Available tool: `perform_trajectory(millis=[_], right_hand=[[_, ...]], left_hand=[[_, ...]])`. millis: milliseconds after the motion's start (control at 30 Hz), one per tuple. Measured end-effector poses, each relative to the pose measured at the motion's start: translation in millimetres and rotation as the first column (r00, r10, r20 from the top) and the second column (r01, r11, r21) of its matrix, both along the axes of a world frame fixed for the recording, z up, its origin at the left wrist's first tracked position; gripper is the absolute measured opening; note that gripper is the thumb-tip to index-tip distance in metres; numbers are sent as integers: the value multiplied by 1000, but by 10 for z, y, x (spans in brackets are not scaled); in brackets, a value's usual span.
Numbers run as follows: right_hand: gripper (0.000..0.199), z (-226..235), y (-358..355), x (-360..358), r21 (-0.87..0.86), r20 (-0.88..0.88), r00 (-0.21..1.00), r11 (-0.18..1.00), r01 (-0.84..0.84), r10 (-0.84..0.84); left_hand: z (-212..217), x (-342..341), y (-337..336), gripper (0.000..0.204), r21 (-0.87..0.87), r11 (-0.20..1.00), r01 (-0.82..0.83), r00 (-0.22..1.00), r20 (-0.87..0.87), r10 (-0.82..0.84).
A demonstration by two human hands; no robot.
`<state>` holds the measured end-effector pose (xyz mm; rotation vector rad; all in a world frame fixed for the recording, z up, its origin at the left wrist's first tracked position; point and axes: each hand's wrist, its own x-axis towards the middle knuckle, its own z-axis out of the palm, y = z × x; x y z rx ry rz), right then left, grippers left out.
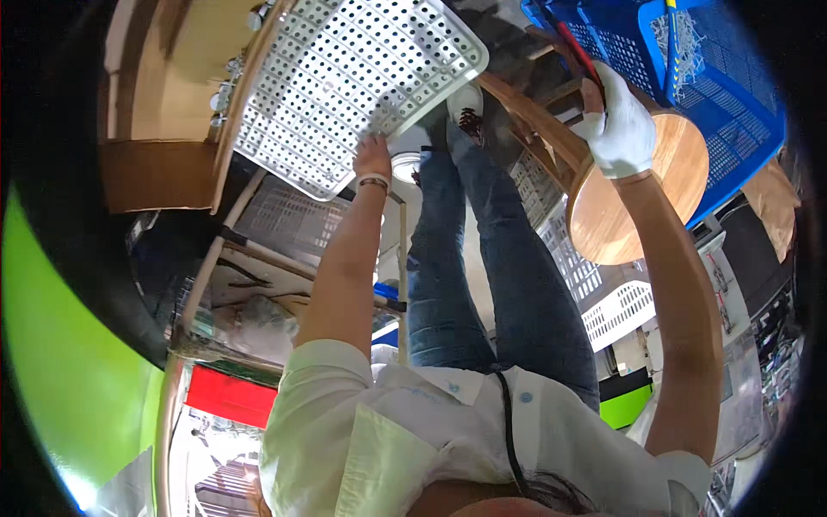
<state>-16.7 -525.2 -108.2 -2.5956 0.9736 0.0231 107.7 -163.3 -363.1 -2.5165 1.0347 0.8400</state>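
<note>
A white perforated plastic tray (345,82) spreads across the upper middle of the view, tilted. Bare except for a band at the wrist, my left hand (373,159) is closed on the tray's near rim. My right hand (624,125) wears a white glove that leaves the thumb tip bare. It is closed on a slim tool with a red-and-black handle (575,47), whose working end I cannot make out. Under this hand is a round wooden stool seat (637,211), and just beyond it stands a blue plastic basket (736,121).
Thin pale pieces (685,47) lie in the blue basket. At the left are a cardboard box (159,177) and a tubular rack (200,284). A wooden stool leg (534,116) slants beside my shoes. Another white slatted basket (618,314) sits low, right of my legs.
</note>
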Motion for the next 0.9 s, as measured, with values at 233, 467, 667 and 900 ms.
perform_trajectory(millis=[233,467,667,900], right_hand=[[32,111,67,84,31,8,999,998,-53,53],[26,141,231,187,-70,-66,990,989,-131,126],[22,12,69,0,-105,62,985,982,-155,162],[25,139,87,87,-37,85,987,991,-132,135]], left_hand=[[-158,-187,-196,15,-100,959,-264,959,75,271],[-89,-972,-640,13,-101,967,-233,971,-87,224],[564,-5,-632,33,-313,817,-485,870,-262,417],[607,1926,-374,50,-290,936,-197,879,371,300]])
